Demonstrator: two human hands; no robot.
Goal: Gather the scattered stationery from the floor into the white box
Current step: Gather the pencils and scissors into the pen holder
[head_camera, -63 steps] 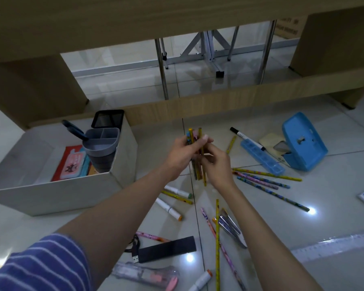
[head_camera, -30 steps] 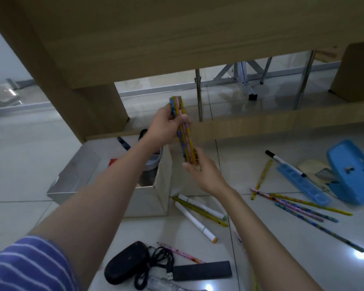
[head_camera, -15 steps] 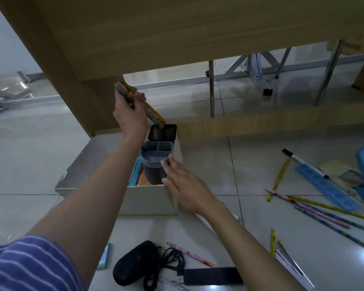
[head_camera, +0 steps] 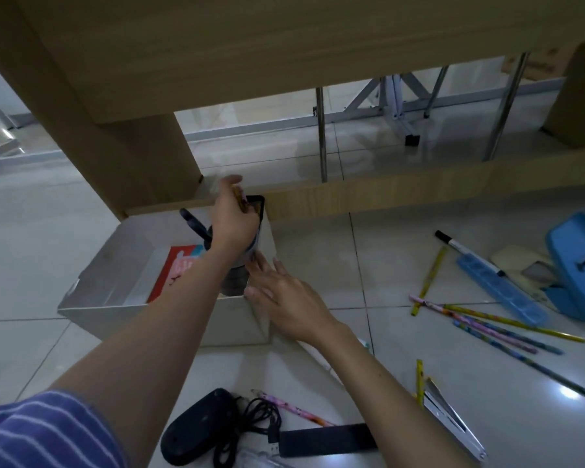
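While left hand (head_camera: 234, 221) closes on pencils (head_camera: 239, 197) above holder (head_camera: 237, 275) inside box (head_camera: 122, 312), right hand (head_camera: 284, 298) open, fingers steadying holder at box right wall. Pencils likely light, stiff, smooth; bundle may splay, so grip mid-length. More pencils (head_camera: 487, 324) right of box, on floor.

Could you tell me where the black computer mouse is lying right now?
The black mouse lies on the floor at the bottom of the head view, left of centre, beside its coiled cable, in front of the white box.
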